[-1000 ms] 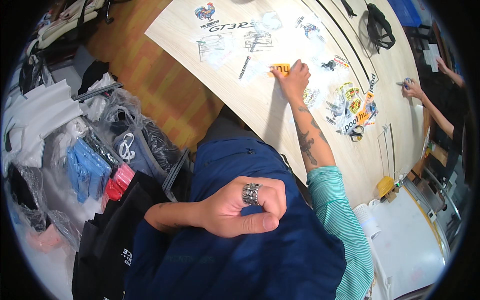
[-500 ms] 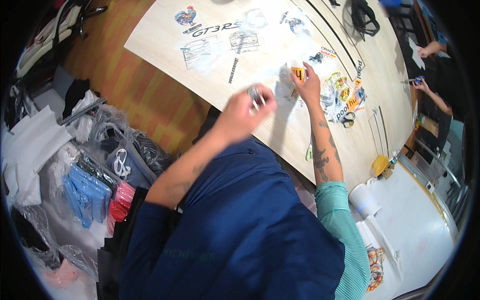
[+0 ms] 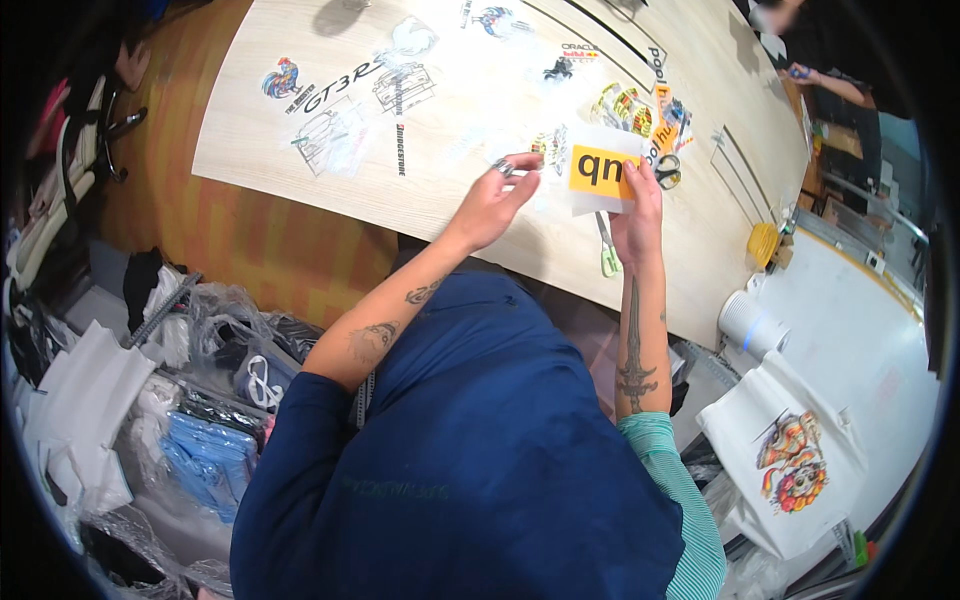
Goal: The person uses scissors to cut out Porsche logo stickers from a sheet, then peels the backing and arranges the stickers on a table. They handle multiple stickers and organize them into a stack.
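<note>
The largest thing I have in view is the pale wooden table [image 3: 245, 140], spread across the far side with clear transfer sheets. Nearest me is the wearer's dark blue top [image 3: 430, 430], and left of the table I see orange-brown floor [image 3: 240, 230]. A white board [image 3: 860, 350] fills much of the right side, with a white cloth [image 3: 740, 450] printed with a colourful picture at its near left. At the far right I make out a co-worker in dark clothes [image 3: 850, 45]. On the near left lies a blue bundle in plastic [image 3: 205, 455].

I see the right hand [image 3: 637, 215] pinching a sheet with a yellow print [image 3: 595, 170], the thumb lying over its right edge; the sheet is raised above the near part of the table. The left hand [image 3: 495, 205] is to its left, fingers loosely bent and thumb apart from them, touching nothing that I can see. A white roll [image 3: 755, 325] sits beyond the cloth. Green-handled scissors [image 3: 609, 258] lie beside the right wrist, and smaller black-handled scissors [image 3: 668, 172] lie right of the sheet. Smallest is the silver ring [image 3: 503, 168] on the left hand.
</note>
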`<state>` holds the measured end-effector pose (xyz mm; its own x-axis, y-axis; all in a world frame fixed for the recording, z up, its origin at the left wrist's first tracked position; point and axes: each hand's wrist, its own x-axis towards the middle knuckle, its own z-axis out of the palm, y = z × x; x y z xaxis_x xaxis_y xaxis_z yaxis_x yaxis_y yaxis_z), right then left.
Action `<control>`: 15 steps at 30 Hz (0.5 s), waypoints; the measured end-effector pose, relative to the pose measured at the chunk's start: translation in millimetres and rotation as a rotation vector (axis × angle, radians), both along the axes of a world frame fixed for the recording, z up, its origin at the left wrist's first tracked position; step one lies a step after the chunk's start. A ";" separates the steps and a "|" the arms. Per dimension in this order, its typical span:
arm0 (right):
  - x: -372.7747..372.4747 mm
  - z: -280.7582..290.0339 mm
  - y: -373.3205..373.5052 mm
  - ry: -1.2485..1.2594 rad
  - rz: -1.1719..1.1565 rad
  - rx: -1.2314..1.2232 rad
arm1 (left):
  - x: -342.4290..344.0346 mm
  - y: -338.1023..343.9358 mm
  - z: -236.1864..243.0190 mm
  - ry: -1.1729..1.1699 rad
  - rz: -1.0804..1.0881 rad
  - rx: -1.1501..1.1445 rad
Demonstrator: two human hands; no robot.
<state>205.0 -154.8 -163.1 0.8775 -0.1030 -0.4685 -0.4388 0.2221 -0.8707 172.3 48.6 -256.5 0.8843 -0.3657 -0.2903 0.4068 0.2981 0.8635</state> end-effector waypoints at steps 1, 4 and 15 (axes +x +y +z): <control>-8.2 6.8 2.4 -0.009 0.038 -0.005 | 2.2 -6.3 20.0 -0.026 0.046 -0.123; -30.9 22.9 7.3 0.073 -0.073 0.383 | 1.9 -17.0 61.7 -0.014 0.000 -0.242; -52.2 47.0 -4.3 -0.149 -0.250 0.435 | -0.4 -17.4 130.5 -0.118 0.211 -0.058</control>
<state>152.8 -159.1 -116.1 0.9115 -0.1415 -0.3861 -0.2042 0.6593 -0.7236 171.9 31.2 -126.0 0.9693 -0.1824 -0.1648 0.2280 0.4162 0.8802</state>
